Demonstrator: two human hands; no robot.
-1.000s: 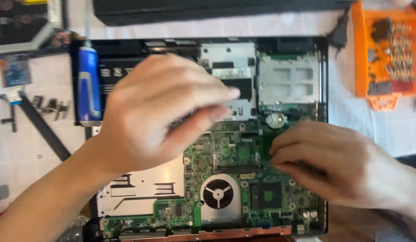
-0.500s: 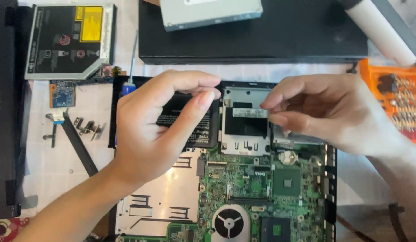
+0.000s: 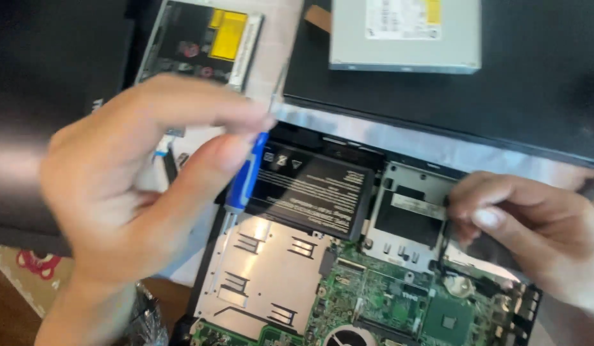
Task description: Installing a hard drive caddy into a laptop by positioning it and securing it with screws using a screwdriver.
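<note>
An opened laptop base (image 3: pixel 210 256) lies before me with its green motherboard (image 3: pixel 386 301) bare. My left hand (image 3: pixel 137 192) hovers blurred above the base's left edge, thumb and forefinger slightly apart with nothing seen between them. Just behind the thumb lies a blue-handled screwdriver (image 3: pixel 245 179). My right hand (image 3: pixel 534 237) pinches at the right edge of the silver metal cage (image 3: pixel 406 224); what exactly sits between the fingertips is hidden. A black battery (image 3: pixel 309 192) sits left of the cage.
A silver shield plate (image 3: pixel 265 275), a coin cell (image 3: pixel 457 285) and a fan (image 3: pixel 348 336) are on the board. Behind lie a black laptop cover (image 3: pixel 534 96), a grey optical drive (image 3: pixel 406 32) and a second drive with a yellow label (image 3: pixel 201 41).
The view has moved closer and tilted. My left hand has drifted left and nearer the camera. My right hand has dropped to the cage's right edge.
</note>
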